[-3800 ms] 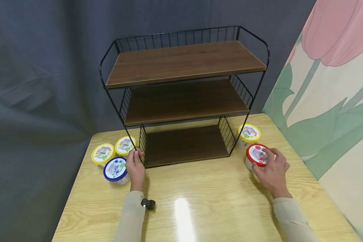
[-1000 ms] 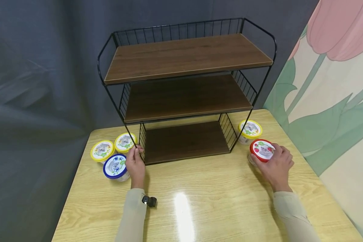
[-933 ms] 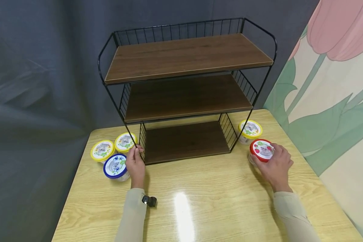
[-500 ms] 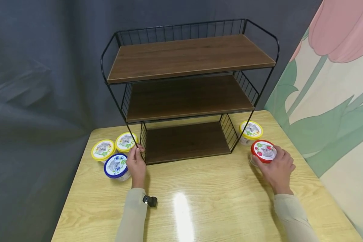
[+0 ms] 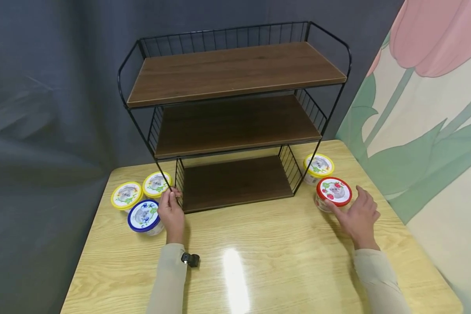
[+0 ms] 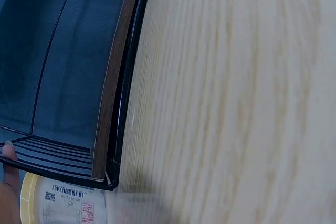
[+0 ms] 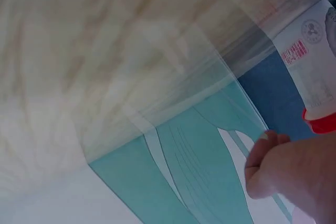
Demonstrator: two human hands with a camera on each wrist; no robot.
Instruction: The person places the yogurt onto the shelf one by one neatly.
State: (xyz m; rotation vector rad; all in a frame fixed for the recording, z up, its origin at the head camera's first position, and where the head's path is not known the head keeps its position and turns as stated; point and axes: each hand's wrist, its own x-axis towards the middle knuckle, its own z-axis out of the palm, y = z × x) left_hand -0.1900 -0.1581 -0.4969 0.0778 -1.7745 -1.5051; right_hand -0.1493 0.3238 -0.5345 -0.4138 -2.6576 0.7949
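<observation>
In the head view, the left hand [image 5: 171, 218] grips the front left post [image 5: 163, 175] of a three-level rack [image 5: 235, 74], low down. A blue-lidded tub [image 5: 144, 216] stands just left of that hand, close to two yellow-lidded tubs [image 5: 126, 195]. In the left wrist view, part of the left hand [image 6: 7, 195] shows by the rack's side wires. The right hand [image 5: 359, 218] is open at the right of a red-lidded tub [image 5: 334, 192]; its thumb is at the lid's front edge, contact unclear, and its fingers stand off the lid. The right wrist view shows this hand [image 7: 291, 169] beside the tub [image 7: 307, 61].
Another yellow-lidded tub [image 5: 319, 165] stands behind the red-lidded one, beside the rack's right side. A dark curtain [image 5: 51, 109] hangs behind and left of the wooden table [image 5: 282, 257]. A tulip-patterned wall [image 5: 428, 144] borders the right side.
The right hand's fingers have come off the red-lidded tub, which they held half a second ago. The print on its lid has turned since the earliest frame. The left hand keeps its grip.
</observation>
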